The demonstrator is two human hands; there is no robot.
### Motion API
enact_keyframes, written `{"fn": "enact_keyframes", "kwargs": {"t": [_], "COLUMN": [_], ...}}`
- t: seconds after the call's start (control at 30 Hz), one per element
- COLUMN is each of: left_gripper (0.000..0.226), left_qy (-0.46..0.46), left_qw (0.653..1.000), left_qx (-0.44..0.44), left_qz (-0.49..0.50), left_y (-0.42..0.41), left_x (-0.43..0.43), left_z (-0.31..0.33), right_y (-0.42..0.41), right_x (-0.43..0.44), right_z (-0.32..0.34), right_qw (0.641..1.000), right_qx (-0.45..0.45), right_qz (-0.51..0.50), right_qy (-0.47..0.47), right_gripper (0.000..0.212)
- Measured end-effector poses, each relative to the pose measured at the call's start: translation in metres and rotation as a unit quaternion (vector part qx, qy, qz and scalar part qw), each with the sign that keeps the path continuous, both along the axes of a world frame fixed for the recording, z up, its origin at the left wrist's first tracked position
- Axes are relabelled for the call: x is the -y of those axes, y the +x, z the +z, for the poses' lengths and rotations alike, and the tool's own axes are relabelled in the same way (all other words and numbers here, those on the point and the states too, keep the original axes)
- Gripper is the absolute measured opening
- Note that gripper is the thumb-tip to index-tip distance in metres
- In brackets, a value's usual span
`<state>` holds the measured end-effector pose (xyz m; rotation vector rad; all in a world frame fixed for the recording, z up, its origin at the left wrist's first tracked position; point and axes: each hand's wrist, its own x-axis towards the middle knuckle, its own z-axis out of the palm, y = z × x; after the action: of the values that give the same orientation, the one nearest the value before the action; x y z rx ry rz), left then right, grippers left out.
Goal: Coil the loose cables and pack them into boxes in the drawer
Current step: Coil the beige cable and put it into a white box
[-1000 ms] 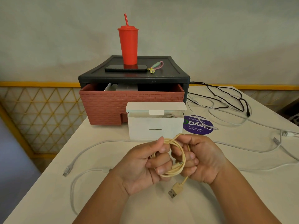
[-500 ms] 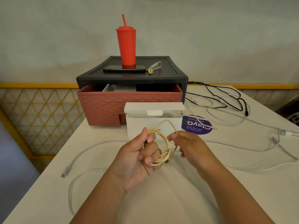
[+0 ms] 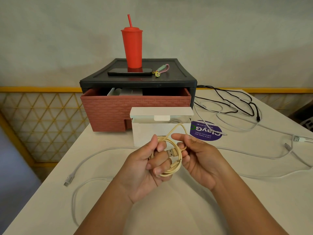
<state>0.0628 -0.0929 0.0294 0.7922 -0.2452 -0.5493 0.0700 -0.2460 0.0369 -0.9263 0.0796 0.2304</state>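
Where the tabletop (image 3: 50,209) nears its left edge, a loose white cable (image 3: 88,158) trails with its plug (image 3: 67,182) close to that edge, and its near loop passes under the left forearm and out of sight. Toward the far left corner the brick-red drawer (image 3: 108,112) stands pulled out of its black cabinet (image 3: 135,82). Only the tops of pale boxes (image 3: 130,92) show over its front, and the rest of its inside is dark. Just before the drawer stands an open white box (image 3: 149,134) whose lower front is hidden by the hands, and its contents are hard to make out. The left hand (image 3: 144,167) has its fingers curled round the coiled cream cable (image 3: 176,165), held above the middle of the tabletop, with much of the coil buried in that fist. The right hand (image 3: 198,156) pinches a strand of the same cable between thumb and curled fingers. Past it a purple sticker (image 3: 208,133) lies flat, its left part behind the box. Black cables (image 3: 237,106) tangle near the far right corner, and white cables (image 3: 254,155) run off the right edge, cut by the frame. Open tabletop shows along the near edge between the forearms.
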Motion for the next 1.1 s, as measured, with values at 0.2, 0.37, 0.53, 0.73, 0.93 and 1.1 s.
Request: {"fn": "enact_keyframes", "kwargs": {"t": [0.2, 0.37, 0.53, 0.73, 0.93, 1.1], "left_gripper": [0.027, 0.030, 0.033, 0.036, 0.034, 0.033], "left_qy": [-0.058, -0.021, 0.043, 0.145, 0.253, 0.284], "left_qw": [0.993, 0.995, 0.999, 0.982, 0.945, 0.929], "left_qx": [0.041, 0.044, 0.029, 0.097, 0.170, 0.191], "left_qz": [-0.094, -0.090, -0.008, 0.065, 0.119, 0.137], "left_y": [0.004, 0.002, 0.000, 0.000, 0.001, 0.002], "left_x": [-0.006, -0.002, 0.003, 0.005, 0.004, 0.004], "left_z": [-0.005, -0.006, -0.003, -0.006, -0.010, -0.010], "right_y": [0.003, -0.001, -0.008, -0.008, -0.007, -0.005], "right_x": [-0.006, -0.011, -0.012, -0.013, -0.008, -0.004], "right_z": [-0.010, -0.012, -0.005, -0.010, -0.010, -0.010], "right_qw": [0.999, 0.991, 0.979, 0.970, 0.950, 0.938], "right_qx": [0.012, 0.048, 0.089, 0.119, 0.134, 0.115], "right_qz": [0.026, 0.092, 0.165, 0.145, 0.141, 0.143], "right_qy": [-0.025, -0.081, -0.079, -0.154, -0.246, -0.293], "right_gripper": [0.032, 0.030, 0.036, 0.022, 0.023, 0.009]}}
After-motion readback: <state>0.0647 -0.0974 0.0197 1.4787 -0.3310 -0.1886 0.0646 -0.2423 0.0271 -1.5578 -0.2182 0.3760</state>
